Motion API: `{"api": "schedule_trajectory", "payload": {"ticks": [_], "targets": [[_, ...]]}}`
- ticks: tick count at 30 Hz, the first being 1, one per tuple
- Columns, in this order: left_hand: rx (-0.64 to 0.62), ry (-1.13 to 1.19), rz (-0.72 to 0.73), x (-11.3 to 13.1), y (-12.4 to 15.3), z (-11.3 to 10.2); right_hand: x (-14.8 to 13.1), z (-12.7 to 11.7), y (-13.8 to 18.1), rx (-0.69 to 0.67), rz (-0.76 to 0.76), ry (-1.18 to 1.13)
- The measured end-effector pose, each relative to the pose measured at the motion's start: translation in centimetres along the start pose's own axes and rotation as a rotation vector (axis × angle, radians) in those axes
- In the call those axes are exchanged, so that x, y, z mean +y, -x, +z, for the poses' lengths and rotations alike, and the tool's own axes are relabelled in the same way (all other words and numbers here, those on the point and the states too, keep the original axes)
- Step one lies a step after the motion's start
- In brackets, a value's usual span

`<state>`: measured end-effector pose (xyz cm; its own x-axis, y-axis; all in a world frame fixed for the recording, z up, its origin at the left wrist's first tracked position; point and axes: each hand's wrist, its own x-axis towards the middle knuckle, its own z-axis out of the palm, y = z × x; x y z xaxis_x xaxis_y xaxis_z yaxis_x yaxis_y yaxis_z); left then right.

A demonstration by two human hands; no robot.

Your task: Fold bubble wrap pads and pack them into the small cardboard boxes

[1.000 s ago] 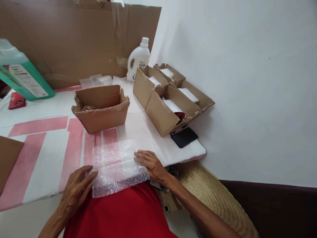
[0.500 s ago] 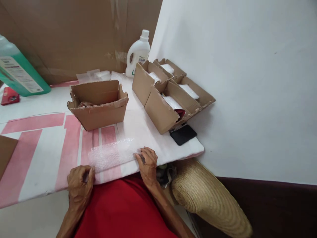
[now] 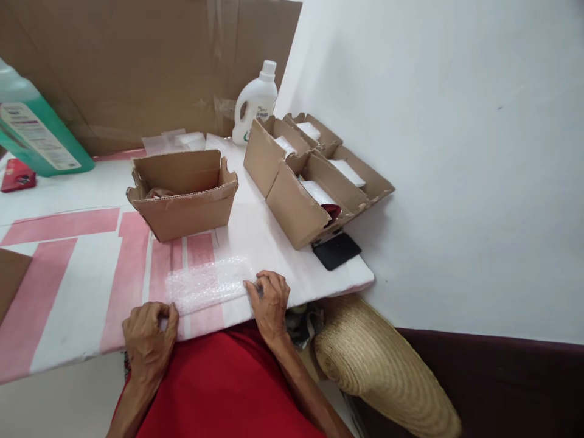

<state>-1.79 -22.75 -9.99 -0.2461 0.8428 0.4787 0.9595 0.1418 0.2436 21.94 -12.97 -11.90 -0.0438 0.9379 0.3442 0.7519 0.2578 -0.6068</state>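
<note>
Seemingly folding: bubble wrap (image 3: pixel 207 286) lies on bench (image 3: pixel 52 298), near edge; left hand (image 3: pixel 149 334) and right hand (image 3: pixel 269 301) curl at its near corners, firm grip or not, cannot tell. Next likely calls for even pressure.

A strip of clear bubble wrap (image 3: pixel 207 283) lies on a pink-and-white cloth-covered surface (image 3: pixel 50 298). The left hand (image 3: pixel 148 337), fingers curled, has its grip at the near left corner; the right hand (image 3: pixel 270 304) is at the right end. Behind stands an open brown cardboard box (image 3: pixel 191 213). Rightward, clustered brown cardboard boxes (image 3: pixel 292 201) hold white packets, near a white plastic handled bottle (image 3: pixel 258 100).
</note>
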Motion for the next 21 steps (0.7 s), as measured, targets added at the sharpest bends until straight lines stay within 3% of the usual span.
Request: {"api": "schedule_trajectory", "payload": {"ticks": [8, 11, 14, 16, 21], "targets": [[0.009, -0.055, -0.006, 0.1, -0.3, -0.5, -0.3, 0.0, -1.1, -0.083, 0.062, 0.126], [0.035, 0.049, 0.125, 1.2, -0.7, -0.4, -0.3, 0.0, -1.4, -0.076, 0.062, 0.131], [-0.121, 0.192, 0.383, 2.4, -0.5, 0.6, -0.6, -0.1, -1.5, -0.088, 0.073, 0.145], [-0.211, 0.195, 0.483, 2.7, -0.1, 1.6, -0.8, -0.2, -1.3, -0.091, 0.084, 0.151], [-0.253, 0.181, 0.478, 2.1, 0.7, 3.6, -1.0, 0.2, -0.9, -0.038, 0.067, 0.157]]}}
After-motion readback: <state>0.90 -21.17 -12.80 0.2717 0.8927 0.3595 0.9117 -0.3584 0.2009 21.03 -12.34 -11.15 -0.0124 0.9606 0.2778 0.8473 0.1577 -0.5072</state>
